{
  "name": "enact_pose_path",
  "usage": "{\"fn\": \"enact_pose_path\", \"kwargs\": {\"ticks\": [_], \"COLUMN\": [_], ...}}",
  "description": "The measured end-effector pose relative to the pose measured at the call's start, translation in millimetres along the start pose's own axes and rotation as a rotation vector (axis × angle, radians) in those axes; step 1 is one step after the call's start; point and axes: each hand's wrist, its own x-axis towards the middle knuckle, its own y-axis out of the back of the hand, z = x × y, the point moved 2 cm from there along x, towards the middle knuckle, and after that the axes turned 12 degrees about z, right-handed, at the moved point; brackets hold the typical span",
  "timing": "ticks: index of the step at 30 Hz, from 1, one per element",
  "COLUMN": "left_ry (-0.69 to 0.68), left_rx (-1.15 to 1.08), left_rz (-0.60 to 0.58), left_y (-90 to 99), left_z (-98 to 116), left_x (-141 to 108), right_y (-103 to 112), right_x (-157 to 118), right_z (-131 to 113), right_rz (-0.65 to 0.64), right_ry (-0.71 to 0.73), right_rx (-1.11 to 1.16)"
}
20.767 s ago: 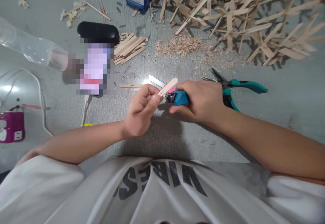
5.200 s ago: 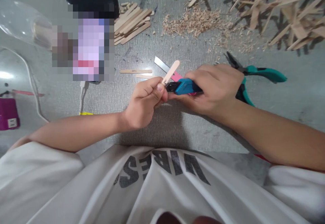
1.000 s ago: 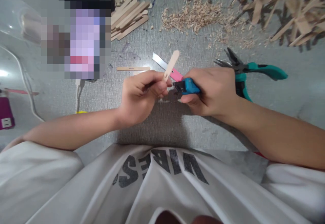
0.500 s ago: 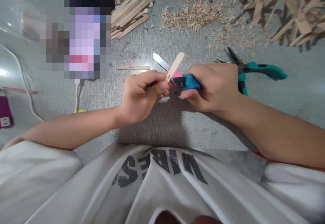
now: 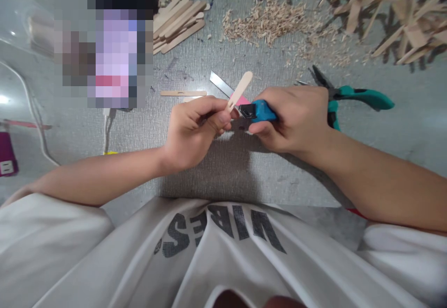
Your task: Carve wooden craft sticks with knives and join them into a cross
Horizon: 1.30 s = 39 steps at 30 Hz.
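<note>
My left hand [image 5: 195,133] is closed, pinching a wooden craft stick [image 5: 242,86] between thumb and fingers. The stick tilts up to the right and has a small notch or slot near my fingertips. In my closed right hand [image 5: 296,119] is a blue and black cutter knife [image 5: 261,111]. Its short metal tip points at the stick close to the notch; whether it touches cannot be made out. Behind the stick lies a second cutter with a pink handle [image 5: 241,99] and a long bare blade [image 5: 220,83]. A notched craft stick [image 5: 183,93] rests flat left of it.
Teal-handled pliers [image 5: 366,96] lie beyond my right wrist. Wood shavings [image 5: 272,21] are heaped at the back, with a craft stick pile [image 5: 401,14] to the right. Stacked sticks [image 5: 183,19] lie beside a blurred phone [image 5: 117,56] with a white cable [image 5: 106,133].
The cutter's tip has shifted very slightly to the right, a little away from the stick. Both hands keep their grip, and the rest looks the same.
</note>
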Motion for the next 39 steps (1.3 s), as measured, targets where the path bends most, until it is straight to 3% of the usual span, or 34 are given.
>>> {"fn": "enact_pose_path", "kwargs": {"ticks": [4, 14, 23, 27, 32, 39], "left_ry": [-0.038, -0.345, -0.553, -0.491, -0.382, -0.254], "left_rx": [-0.007, 0.124, 0.202, 0.180, 0.107, 0.097], "left_rz": [-0.018, -0.004, 0.006, 0.002, -0.007, 0.024], "left_y": [-0.6, 1.5, -0.8, -0.6, -0.5, -0.7], "left_z": [-2.0, -3.0, 3.4, 0.6, -0.2, 0.2], "left_x": [-0.3, 3.3, 2.1, 2.3, 0.2, -1.0], "right_y": [-2.1, -1.1, 2.7, 4.8, 5.2, 2.1], "right_x": [-1.0, -2.6, -1.4, 0.4, 1.8, 0.7], "right_z": [2.0, 2.6, -2.1, -2.0, -0.9, -0.1], "right_rz": [0.116, 0.061, 0.142, 0.124, 0.005, -0.025], "right_ry": [0.021, 0.006, 0.081, 0.077, 0.007, -0.008], "right_rx": [0.056, 0.140, 0.175, 0.202, 0.129, 0.046]}}
